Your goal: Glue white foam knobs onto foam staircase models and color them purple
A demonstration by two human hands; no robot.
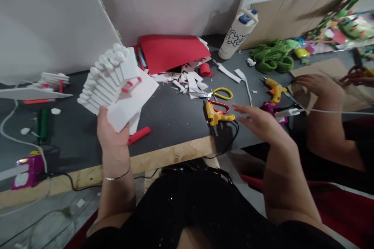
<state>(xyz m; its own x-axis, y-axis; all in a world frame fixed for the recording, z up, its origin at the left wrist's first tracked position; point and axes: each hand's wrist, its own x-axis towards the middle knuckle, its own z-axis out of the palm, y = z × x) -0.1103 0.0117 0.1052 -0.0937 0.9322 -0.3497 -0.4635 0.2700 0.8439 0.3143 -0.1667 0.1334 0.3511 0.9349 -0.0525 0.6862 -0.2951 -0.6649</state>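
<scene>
My left hand point(113, 132) grips a white craft model point(108, 79) from below, with fingers hidden behind it. The model has a row of white strips fanned like steps, puffy white ends along the top, and small red pieces on its side. A rolled red tube point(139, 135) lies on the table beside it. My right hand point(258, 122) hovers at the right with fingers stretched out, holding nothing. Nearest to it is a yellow hot glue gun point(215, 113), lying against scissors point(209, 95) with one yellow and one red handle loop.
Red sheets point(175, 50) and white scraps point(189, 79) lie at the back. A white bottle point(235, 35) stands near green yarn point(271, 56). At the right, a co-worker's hand point(321, 85) rests over brown cardboard, near another yellow glue gun point(274, 87). A cable crosses there.
</scene>
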